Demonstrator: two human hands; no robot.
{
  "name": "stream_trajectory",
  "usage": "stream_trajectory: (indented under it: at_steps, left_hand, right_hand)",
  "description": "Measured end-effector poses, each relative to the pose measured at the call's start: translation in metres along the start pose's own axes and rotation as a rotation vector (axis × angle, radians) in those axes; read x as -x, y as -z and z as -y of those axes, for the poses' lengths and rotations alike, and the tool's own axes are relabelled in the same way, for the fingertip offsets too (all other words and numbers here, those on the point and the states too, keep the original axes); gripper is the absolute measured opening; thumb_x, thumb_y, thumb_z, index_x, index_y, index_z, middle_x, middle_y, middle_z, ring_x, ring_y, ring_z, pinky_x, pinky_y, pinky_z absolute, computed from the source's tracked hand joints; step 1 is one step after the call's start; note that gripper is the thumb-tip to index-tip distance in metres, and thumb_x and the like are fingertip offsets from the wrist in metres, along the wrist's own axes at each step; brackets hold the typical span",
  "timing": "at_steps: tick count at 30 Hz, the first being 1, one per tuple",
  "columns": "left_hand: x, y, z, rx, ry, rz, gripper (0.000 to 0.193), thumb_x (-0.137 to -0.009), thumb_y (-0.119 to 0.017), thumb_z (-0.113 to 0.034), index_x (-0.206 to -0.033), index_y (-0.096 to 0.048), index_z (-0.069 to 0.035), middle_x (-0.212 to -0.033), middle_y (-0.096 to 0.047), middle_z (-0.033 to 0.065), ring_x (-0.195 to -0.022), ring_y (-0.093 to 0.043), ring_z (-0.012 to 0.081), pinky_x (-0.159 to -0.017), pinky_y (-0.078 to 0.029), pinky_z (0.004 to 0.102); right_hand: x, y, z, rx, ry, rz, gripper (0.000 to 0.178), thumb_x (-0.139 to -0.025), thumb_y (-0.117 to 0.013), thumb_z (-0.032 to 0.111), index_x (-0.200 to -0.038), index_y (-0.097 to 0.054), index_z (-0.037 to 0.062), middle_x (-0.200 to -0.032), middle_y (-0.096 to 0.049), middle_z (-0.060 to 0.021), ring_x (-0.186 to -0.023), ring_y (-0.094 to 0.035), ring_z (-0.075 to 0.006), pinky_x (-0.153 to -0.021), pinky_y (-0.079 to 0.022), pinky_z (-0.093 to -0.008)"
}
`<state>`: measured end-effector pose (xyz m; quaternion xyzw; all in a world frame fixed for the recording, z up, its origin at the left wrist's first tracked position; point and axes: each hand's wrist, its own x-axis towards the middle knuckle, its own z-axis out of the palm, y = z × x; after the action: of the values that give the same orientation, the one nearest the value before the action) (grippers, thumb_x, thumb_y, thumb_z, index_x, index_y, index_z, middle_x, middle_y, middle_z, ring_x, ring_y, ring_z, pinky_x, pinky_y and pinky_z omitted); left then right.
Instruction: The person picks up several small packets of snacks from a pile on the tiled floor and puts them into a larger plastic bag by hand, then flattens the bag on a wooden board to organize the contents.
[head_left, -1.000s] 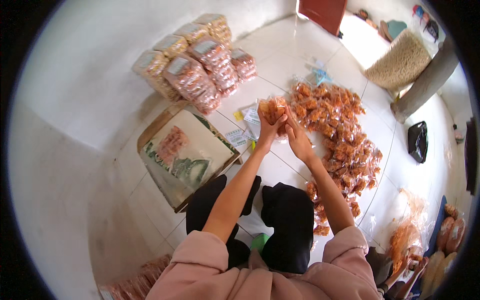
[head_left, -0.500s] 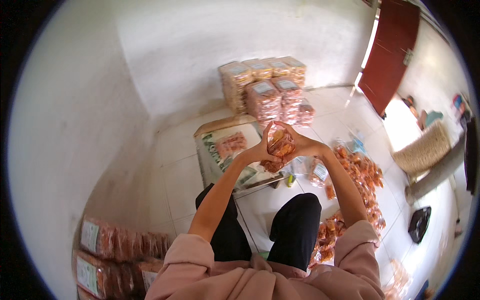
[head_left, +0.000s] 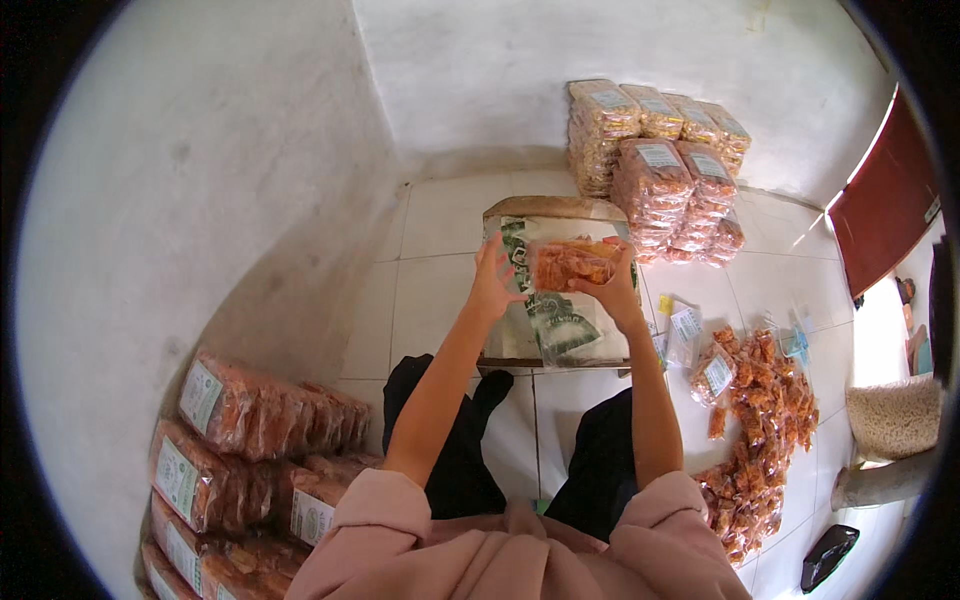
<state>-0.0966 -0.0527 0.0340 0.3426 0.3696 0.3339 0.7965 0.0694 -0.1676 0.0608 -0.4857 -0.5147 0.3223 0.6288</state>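
Note:
Clear plastic packets of orange-brown snack pieces lie together on a low table in front of me, over a pale sheet with green print. My right hand grips the right end of these packets, thumb along the near side and fingers at the far right. At their left end, my left hand is open, its fingers spread and apart from the plastic. I cannot tell how many packets lie there.
A heap of small snack packets covers the floor at right, beside a labelled bag. Large bagged stacks stand against the far wall and at lower left. A black plastic bag lies at far right.
My hands have lowered the snack packet from in front of me to the table, beside or onto those there. The left hand has let go. The view has swung left.

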Motion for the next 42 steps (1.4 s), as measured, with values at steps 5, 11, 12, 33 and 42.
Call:
stream_trajectory:
  at_steps: [5,11,12,33,42]
  left_hand:
    - [0.028,-0.038,0.000,0.184,0.064,0.188,0.079,-0.076,-0.063,-0.044,-0.136,-0.015,-0.024,-0.130,-0.030,0.0083,-0.117,-0.039,0.0261,-0.084,-0.041,0.0543]
    - [0.008,-0.040,0.013,0.250,-0.190,0.237,0.057,-0.079,-0.066,-0.021,-0.126,-0.034,-0.017,-0.112,-0.049,0.0050,-0.101,-0.052,0.0171,-0.074,-0.050,0.0331]
    - [0.011,-0.044,0.014,0.236,-0.205,0.208,0.050,-0.079,-0.066,-0.019,-0.121,-0.040,-0.015,-0.107,-0.051,0.0046,-0.096,-0.054,0.0150,-0.072,-0.050,0.0284]
    - [0.013,-0.032,0.005,0.010,-0.276,0.122,0.026,-0.080,-0.065,-0.023,-0.100,-0.051,-0.014,-0.090,-0.055,0.0009,-0.083,-0.056,0.0118,-0.065,-0.050,0.0271]
    - [0.016,-0.022,-0.001,0.161,-0.042,0.247,0.034,-0.082,-0.062,-0.021,-0.111,-0.047,-0.012,-0.101,-0.053,0.0049,-0.091,-0.057,0.0171,-0.068,-0.053,0.0324]
  right_hand:
    - [0.004,-0.045,-0.014,0.341,0.241,-0.335,0.068,-0.062,-0.077,0.007,-0.111,-0.029,0.0028,-0.111,-0.038,-0.0139,-0.109,-0.043,-0.0262,-0.090,-0.040,-0.0373]
    - [0.004,-0.047,-0.044,0.471,0.376,-0.284,0.075,-0.059,-0.078,0.016,-0.115,-0.031,0.0020,-0.114,-0.037,-0.0189,-0.111,-0.037,-0.0344,-0.094,-0.032,-0.0430]
    - [0.005,-0.044,-0.042,0.530,0.403,-0.249,0.076,-0.058,-0.079,0.015,-0.116,-0.031,0.0024,-0.115,-0.037,-0.0191,-0.110,-0.038,-0.0345,-0.094,-0.033,-0.0428]
    - [0.026,-0.041,-0.025,0.507,0.238,-0.120,0.083,-0.057,-0.082,0.019,-0.122,-0.033,0.0028,-0.120,-0.041,-0.0165,-0.113,-0.041,-0.0309,-0.095,-0.035,-0.0373]
    - [0.021,-0.044,-0.019,0.531,0.308,-0.120,0.073,-0.056,-0.080,0.009,-0.115,-0.038,0.0033,-0.118,-0.042,-0.0166,-0.112,-0.042,-0.0300,-0.093,-0.037,-0.0381]
